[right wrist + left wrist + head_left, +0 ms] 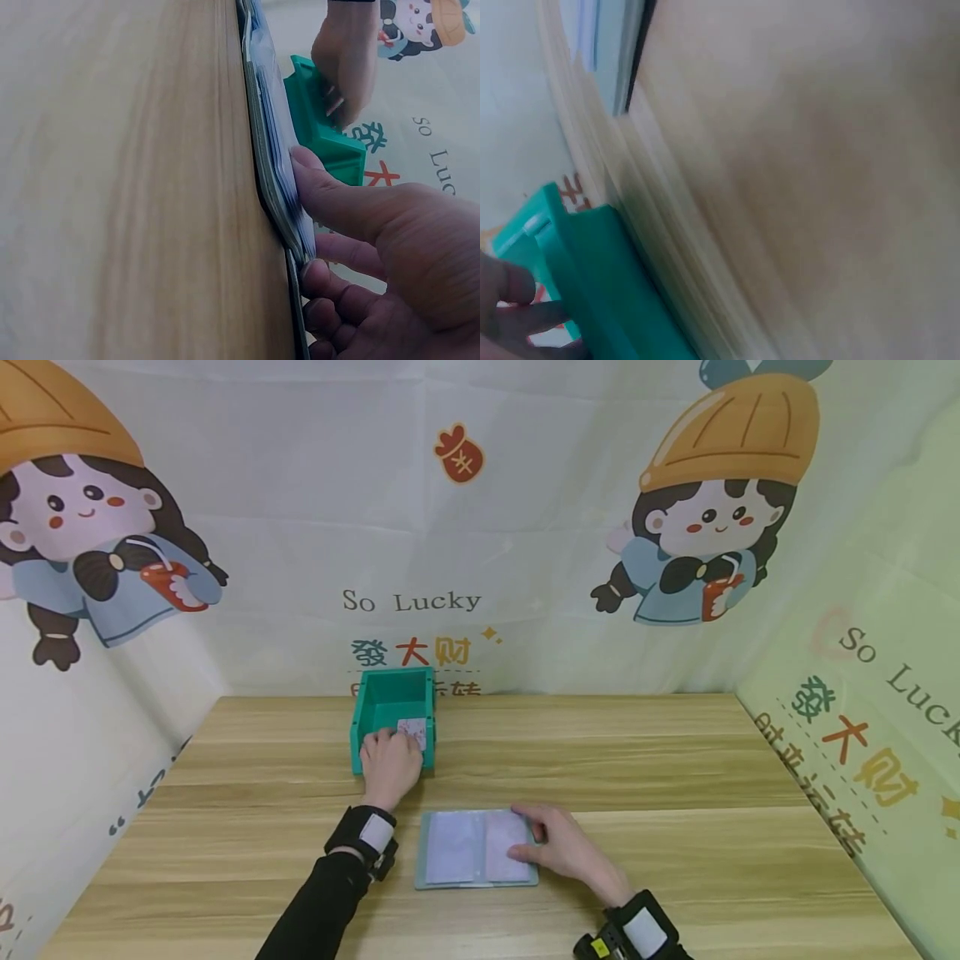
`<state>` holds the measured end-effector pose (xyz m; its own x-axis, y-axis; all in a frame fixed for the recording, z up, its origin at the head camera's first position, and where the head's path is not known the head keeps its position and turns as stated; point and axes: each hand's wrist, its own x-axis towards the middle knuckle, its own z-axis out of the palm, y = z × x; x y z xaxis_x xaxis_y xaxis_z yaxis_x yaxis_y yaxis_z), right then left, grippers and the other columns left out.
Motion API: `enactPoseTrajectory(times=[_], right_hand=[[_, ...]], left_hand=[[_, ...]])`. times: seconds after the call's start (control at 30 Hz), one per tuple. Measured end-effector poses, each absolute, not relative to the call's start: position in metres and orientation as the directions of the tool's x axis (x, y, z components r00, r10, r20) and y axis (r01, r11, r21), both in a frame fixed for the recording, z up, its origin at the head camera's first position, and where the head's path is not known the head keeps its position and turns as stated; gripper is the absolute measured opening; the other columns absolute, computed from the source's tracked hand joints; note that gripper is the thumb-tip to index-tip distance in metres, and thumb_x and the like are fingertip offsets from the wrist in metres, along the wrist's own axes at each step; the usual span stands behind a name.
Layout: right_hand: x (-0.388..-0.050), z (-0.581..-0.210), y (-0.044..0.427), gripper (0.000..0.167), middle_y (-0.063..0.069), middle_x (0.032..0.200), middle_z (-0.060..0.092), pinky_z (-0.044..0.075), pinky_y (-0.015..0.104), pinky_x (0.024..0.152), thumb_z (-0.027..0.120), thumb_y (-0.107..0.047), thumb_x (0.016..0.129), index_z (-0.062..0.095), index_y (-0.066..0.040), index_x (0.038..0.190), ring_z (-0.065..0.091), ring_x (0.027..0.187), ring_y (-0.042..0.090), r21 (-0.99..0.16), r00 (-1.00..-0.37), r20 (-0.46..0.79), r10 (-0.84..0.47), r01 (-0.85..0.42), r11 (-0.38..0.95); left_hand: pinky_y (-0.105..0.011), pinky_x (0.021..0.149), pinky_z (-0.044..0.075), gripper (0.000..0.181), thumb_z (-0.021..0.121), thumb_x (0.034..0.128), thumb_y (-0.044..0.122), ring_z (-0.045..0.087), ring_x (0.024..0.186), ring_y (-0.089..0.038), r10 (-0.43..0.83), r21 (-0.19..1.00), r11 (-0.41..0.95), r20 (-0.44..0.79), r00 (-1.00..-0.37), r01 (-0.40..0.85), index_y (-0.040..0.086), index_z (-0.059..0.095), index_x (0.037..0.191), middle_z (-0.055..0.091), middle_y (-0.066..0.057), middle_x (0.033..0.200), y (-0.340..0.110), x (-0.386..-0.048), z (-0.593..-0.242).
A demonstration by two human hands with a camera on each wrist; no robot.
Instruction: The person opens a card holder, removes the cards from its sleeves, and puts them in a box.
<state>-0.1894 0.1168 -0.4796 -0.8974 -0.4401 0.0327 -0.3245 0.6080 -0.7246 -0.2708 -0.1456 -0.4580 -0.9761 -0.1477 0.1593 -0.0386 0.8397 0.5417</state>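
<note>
An open card album (455, 847) with clear sleeves and a pale blue-grey cover lies flat on the table. My right hand (562, 845) grips its right side: the thumb (319, 176) lies on the pages while the other fingers are curled at the outer edge. Farther back, my left hand (392, 768) reaches over the front wall of a green plastic bin (393, 677). A printed card (412, 731) shows inside, beside the left fingers. In the left wrist view the fingers (525, 319) are partly behind the bin's wall, and what the fingertips touch is hidden.
The wooden table (637, 760) runs back to a white printed cloth (540, 568), with more cloth at both sides. The bin stands near the table's back edge, behind and left of the album.
</note>
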Motion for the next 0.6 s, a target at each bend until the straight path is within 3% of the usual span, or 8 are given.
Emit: enactPoseTrajectory(times=[0.13,0.2,0.3,0.4,0.6], right_hand=[[-0.189,-0.479,0.116,0.058,-0.006,0.069,0.043,0.030,0.019,0.057,0.081,-0.022,0.084,0.061,0.005,0.132,0.037,0.061,0.003,-0.721,-0.903,0.031,-0.428,-0.316,0.616],[-0.189,-0.479,0.115,0.058,-0.007,0.068,0.043,0.030,0.019,0.056,0.082,-0.022,0.084,0.061,0.005,0.131,0.037,0.060,0.003,-0.718,-0.908,0.031,-0.417,-0.311,0.623],[-0.191,-0.479,0.115,0.058,-0.006,0.067,0.044,0.031,0.019,0.056,0.084,-0.021,0.081,0.063,0.006,0.128,0.038,0.059,0.003,-0.722,-0.920,0.031,-0.391,-0.291,0.627],[-0.193,-0.479,0.115,0.057,-0.005,0.068,0.045,0.032,0.019,0.055,0.085,-0.020,0.079,0.064,0.006,0.124,0.040,0.060,0.004,-0.734,-0.931,0.023,-0.364,-0.262,0.626],[-0.196,-0.475,0.112,0.055,-0.002,0.072,0.050,0.034,0.020,0.057,0.087,-0.019,0.076,0.066,0.003,0.121,0.043,0.064,0.008,-0.733,-0.936,-0.004,-0.352,-0.236,0.637]], left_hand=[[-0.056,0.102,0.037,0.033,0.047,0.1023,0.016,0.045,0.120,-0.045,-0.120,0.642,0.761,0.283,-0.952,0.095,-0.005,0.066,0.120,0.058,-0.028,0.125,-0.140,-0.252,-0.455],[-0.048,0.094,0.044,0.028,0.052,0.1004,0.014,0.053,0.108,-0.037,-0.059,0.676,0.719,0.287,-0.956,0.159,-0.004,0.068,0.115,0.064,-0.023,0.113,-0.138,-0.241,-0.452],[-0.032,0.073,0.049,0.017,0.059,0.0964,0.011,0.058,0.082,-0.022,0.084,0.707,0.675,0.209,-0.974,0.210,0.000,0.072,0.100,0.067,-0.011,0.088,-0.135,-0.225,-0.450],[-0.023,0.059,0.043,0.012,0.063,0.0935,0.010,0.053,0.067,-0.012,0.245,0.725,0.648,0.091,-0.965,0.233,0.004,0.072,0.088,0.063,-0.002,0.074,-0.134,-0.212,-0.448],[-0.019,0.058,0.041,0.013,0.068,0.0924,0.015,0.051,0.065,-0.005,0.456,0.738,0.603,-0.006,-0.890,0.304,0.007,0.072,0.082,0.063,0.003,0.073,-0.136,-0.197,-0.453]])
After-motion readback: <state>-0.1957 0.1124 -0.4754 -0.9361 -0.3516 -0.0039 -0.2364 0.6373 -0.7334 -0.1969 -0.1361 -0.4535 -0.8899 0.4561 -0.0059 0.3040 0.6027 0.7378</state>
